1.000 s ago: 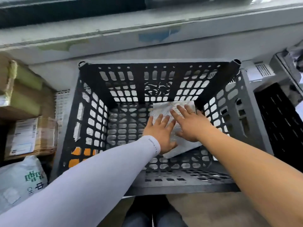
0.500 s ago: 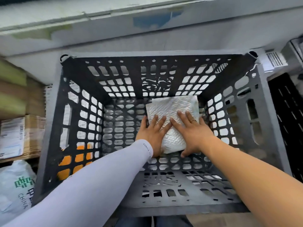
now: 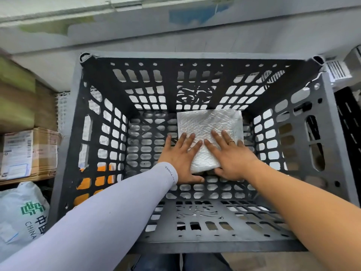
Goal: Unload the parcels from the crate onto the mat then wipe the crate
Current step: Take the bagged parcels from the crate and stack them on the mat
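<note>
A white paper cloth [image 3: 210, 133] is spread flat on the perforated floor of the dark grey crate [image 3: 332, 145], toward the far right corner. It is pressed down by both hands: the left hand [image 3: 180, 161] is laid on its near left edge with fingers straight and spread, the thumb on the crate floor below it, and the right hand [image 3: 232, 159] is laid on its near right part, fingers likewise straight, a ring seen on one finger, the thumb tucked at the cloth's near edge. Nothing is gripped by either hand. A pale sleeve [image 3: 97, 222] covers the left forearm. Left of the crate, a labelled cardboard box [image 3: 29, 153] and a white mail bag [image 3: 21, 214] with green printing are seen.
</note>
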The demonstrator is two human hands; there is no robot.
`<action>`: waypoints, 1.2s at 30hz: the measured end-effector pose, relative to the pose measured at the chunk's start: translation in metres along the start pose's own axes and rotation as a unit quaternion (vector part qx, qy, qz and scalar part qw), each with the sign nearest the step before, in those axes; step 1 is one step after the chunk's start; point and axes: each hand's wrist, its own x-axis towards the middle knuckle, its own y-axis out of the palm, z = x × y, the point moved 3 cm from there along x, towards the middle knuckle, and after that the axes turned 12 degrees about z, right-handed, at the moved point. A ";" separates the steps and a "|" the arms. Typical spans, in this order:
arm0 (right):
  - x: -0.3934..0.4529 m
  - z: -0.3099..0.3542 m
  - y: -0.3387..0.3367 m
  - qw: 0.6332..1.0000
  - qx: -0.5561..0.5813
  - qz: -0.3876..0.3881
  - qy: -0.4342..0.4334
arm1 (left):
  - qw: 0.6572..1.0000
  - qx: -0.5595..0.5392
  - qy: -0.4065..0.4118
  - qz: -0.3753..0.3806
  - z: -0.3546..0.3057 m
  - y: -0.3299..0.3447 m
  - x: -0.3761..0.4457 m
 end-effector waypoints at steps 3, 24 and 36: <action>-0.002 0.004 -0.001 1.000 0.020 -0.008 -0.017 | 1.000 0.000 -0.014 0.003 -0.009 -0.003 -0.002; -0.075 0.023 -0.042 0.984 0.071 -0.154 0.060 | 0.986 -0.094 -0.021 -0.137 -0.040 -0.069 -0.088; -0.148 0.059 -0.055 0.934 0.005 -0.343 0.095 | 0.959 -0.116 -0.031 -0.255 -0.050 -0.069 -0.154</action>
